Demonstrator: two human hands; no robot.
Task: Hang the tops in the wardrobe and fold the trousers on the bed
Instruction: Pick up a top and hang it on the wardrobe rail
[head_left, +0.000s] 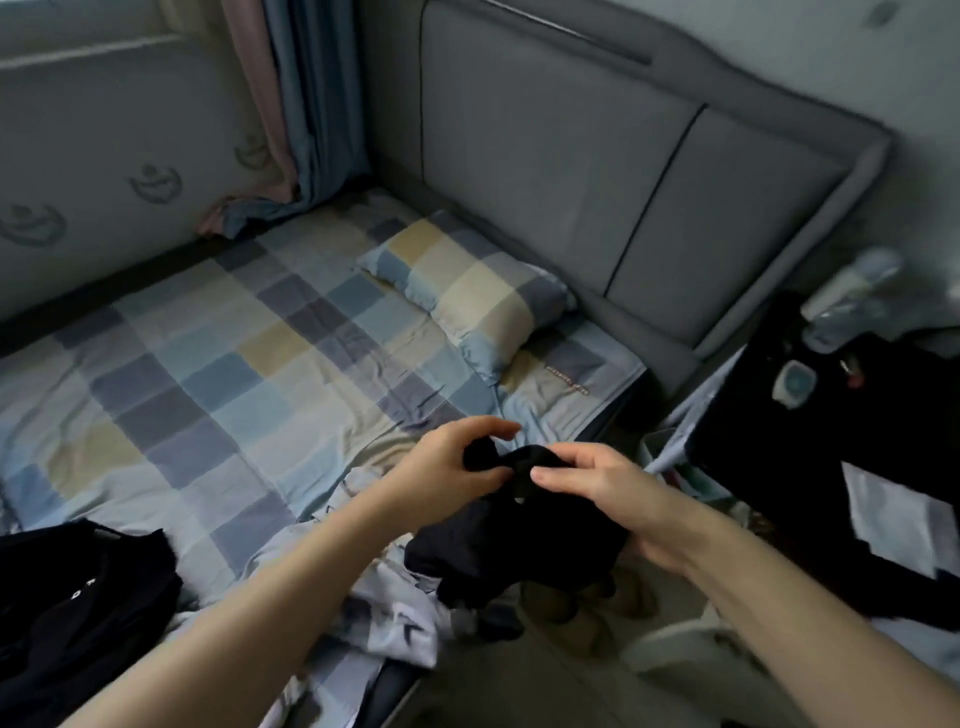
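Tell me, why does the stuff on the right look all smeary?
Head view: motion blur smears the bottle and the right edge; dim, flat light hides detail in the black garment both hands hold; the wide lens bends the headboard.

Black garment (511, 540) in both hands: soft matt cloth, bunched. Bed sheet (234, 364) and pillow (470, 291): checked woven cloth, matt, lightly creased; headboard (561, 145) is grey padded fabric, smooth and matt, with dark piping. Second dark garment (78, 597) matt cloth; curtain (291, 104) cloth; bottle (852, 296) looks clear plastic, blurred.
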